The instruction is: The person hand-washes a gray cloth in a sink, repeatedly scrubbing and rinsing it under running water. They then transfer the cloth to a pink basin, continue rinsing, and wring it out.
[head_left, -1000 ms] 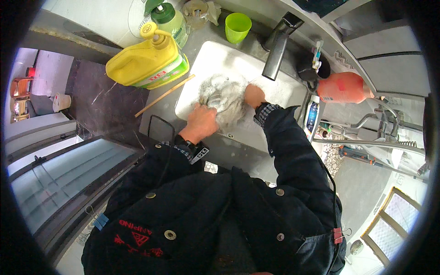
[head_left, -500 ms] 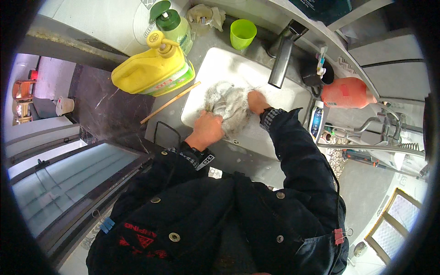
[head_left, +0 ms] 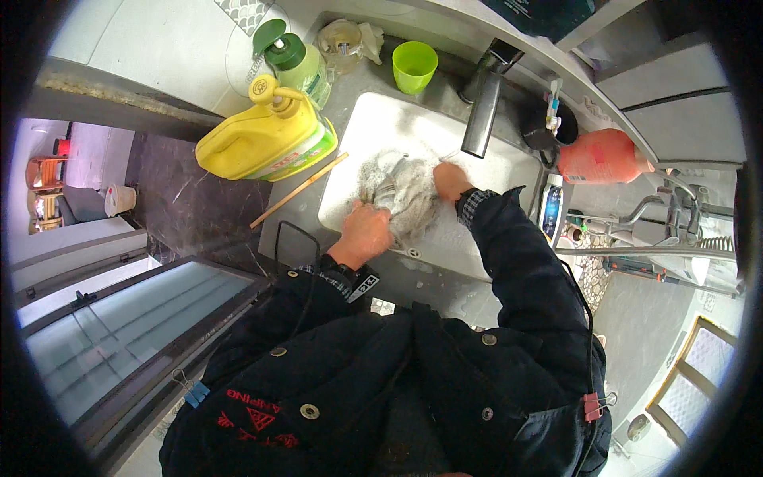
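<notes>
In the white sink lies a wet, bunched grey cloth, covered in soap suds. My left hand is closed on its near left edge, knuckles up. At the cloth's right side, my right hand grips it with curled fingers, some of them out of sight in the suds. Above the sink's far right part, the dark metal faucet reaches over the basin; no water stream shows from it.
Left of the sink stand a yellow pump jug and a green pump bottle. A wooden stick lies along the left rim. Behind are a lime green cup and, rightward, a dark mug and a coral-coloured bottle.
The view has shifted slightly, so the whole scene sits a little lower. Both hands stay on the cloth, and its folds and suds have changed shape slightly.
</notes>
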The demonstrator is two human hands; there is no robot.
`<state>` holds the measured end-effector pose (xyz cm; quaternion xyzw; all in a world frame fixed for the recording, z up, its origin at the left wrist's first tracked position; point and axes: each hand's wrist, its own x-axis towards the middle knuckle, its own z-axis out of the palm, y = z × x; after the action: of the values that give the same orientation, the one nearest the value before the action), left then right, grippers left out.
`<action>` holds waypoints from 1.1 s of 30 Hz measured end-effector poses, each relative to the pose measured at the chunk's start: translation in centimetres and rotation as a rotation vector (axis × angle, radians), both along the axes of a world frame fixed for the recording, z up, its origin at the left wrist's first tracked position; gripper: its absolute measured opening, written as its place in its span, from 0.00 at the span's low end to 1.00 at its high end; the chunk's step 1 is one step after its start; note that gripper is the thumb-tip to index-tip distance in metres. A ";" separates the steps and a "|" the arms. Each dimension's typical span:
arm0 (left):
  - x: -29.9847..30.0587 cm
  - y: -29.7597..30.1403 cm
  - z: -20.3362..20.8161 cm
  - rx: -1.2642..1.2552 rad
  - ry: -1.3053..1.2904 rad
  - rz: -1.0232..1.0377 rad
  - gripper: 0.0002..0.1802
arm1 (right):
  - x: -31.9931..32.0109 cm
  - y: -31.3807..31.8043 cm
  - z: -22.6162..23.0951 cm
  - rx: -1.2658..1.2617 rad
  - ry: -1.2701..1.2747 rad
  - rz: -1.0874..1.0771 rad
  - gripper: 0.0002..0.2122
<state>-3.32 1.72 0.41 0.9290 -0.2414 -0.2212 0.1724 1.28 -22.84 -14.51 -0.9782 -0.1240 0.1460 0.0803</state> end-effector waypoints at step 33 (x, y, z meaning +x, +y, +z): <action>0.2 -0.7 -0.9 0.028 -0.003 -0.065 0.10 | -1.8 -0.2 1.2 0.005 0.187 0.061 0.08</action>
<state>-3.09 1.03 -0.53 0.9233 -0.2685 -0.2288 0.1517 -0.54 -23.03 -13.32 -0.9559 -0.1460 0.2386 0.0896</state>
